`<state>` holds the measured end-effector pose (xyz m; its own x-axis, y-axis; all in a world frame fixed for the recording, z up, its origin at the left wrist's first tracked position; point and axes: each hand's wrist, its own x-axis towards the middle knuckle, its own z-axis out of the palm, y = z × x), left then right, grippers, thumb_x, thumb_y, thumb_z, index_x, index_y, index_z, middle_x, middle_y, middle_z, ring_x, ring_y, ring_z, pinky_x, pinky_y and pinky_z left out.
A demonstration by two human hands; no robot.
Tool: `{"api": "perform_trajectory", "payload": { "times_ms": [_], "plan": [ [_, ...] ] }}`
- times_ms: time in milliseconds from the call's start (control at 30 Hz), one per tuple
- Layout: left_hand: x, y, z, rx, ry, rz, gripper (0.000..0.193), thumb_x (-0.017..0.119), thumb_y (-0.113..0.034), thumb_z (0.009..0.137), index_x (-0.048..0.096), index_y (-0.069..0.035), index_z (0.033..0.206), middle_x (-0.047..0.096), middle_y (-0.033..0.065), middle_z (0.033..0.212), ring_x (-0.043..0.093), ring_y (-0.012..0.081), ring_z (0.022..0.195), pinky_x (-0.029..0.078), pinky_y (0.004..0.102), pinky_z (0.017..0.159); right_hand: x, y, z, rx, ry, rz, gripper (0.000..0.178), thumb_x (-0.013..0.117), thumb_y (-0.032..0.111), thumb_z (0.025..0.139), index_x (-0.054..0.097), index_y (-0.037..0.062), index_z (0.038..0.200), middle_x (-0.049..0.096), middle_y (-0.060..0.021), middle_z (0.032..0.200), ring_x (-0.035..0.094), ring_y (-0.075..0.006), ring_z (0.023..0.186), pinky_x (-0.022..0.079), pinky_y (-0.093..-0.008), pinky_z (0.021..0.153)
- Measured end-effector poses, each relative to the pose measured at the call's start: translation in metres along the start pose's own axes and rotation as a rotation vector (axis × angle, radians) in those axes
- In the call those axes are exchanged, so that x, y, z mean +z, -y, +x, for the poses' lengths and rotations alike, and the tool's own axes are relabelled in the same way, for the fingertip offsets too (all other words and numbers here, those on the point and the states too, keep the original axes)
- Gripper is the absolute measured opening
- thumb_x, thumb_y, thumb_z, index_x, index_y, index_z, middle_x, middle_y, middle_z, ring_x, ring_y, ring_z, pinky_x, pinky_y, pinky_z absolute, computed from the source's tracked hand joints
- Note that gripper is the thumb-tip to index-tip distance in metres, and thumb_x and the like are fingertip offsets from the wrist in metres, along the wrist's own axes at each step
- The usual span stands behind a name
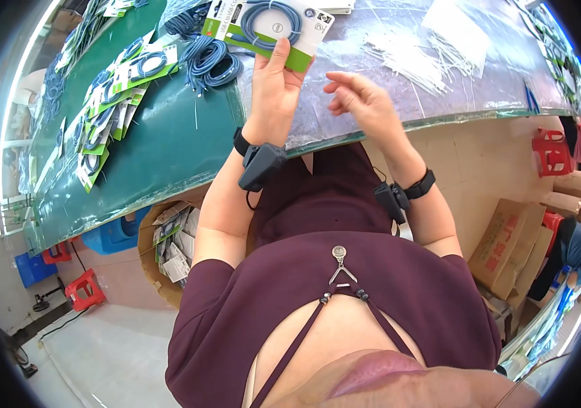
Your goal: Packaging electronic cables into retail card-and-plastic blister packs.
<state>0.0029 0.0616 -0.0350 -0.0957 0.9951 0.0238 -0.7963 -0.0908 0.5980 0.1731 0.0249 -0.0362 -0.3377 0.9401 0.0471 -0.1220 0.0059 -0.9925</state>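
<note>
Cable card [267,24], a blue cable coiled on green-and-white backing, is pinched in the left hand [273,92] fingers above the bench [168,143]. Right hand [365,102] hovers empty, fingers loose. Finished cards [110,102] lie left (bare coils [205,61] remain).

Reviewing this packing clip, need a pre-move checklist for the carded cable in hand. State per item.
1. Left hand grips the backing card at its lower edge, thumb on the front: ok.
2. Coiled blue cable sits on the card face: ok; whether it is tied down, cannot tell.
3. Right hand empty, fingers loosely curled, apart from the card: ok.
4. White ties lie loose on the table ahead of the right hand: ok.
5. Loose cable coils lie left of the held card: ok.
6. Finished cards spread along the green bench to the left: ok.
</note>
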Motion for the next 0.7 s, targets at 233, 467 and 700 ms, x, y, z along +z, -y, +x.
{"api": "perform_trajectory", "payload": {
  "times_ms": [233,467,700],
  "plan": [
    [0.015,-0.002,-0.011,0.044,-0.013,0.035,0.025,0.061,-0.010,0.090,0.054,-0.011,0.114,0.061,0.0039,0.111,0.062,0.0196,0.102,0.054,0.0362,0.085,0.017,-0.005,0.013,-0.379,-0.178,-0.180,0.028,0.053,0.002,0.093,0.057,-0.0036,0.120,0.062,-0.0094,0.098,0.063,-0.0142,0.080,0.054,-0.0257,0.073],
    [0.011,0.010,-0.016,0.358,0.026,0.388,0.023,0.063,-0.005,0.088,0.054,-0.004,0.109,0.064,0.0050,0.102,0.061,0.0117,0.092,0.053,0.0271,0.077,0.016,0.016,0.031,-0.677,-0.203,-0.341,0.019,0.057,-0.004,0.089,0.062,-0.0060,0.107,0.063,-0.0109,0.094,0.064,-0.0147,0.080,0.054,-0.0251,0.070],
    [0.011,0.011,-0.017,0.383,-0.021,0.544,0.024,0.068,-0.007,0.085,0.055,0.001,0.103,0.065,0.0059,0.094,0.062,0.0110,0.081,0.053,0.0257,0.070,0.020,0.028,0.046,-0.659,-0.210,0.048,0.017,0.060,-0.004,0.087,0.059,-0.0064,0.104,0.064,-0.0115,0.090,0.064,-0.0160,0.078,0.054,-0.0248,0.068]
  ]
}}
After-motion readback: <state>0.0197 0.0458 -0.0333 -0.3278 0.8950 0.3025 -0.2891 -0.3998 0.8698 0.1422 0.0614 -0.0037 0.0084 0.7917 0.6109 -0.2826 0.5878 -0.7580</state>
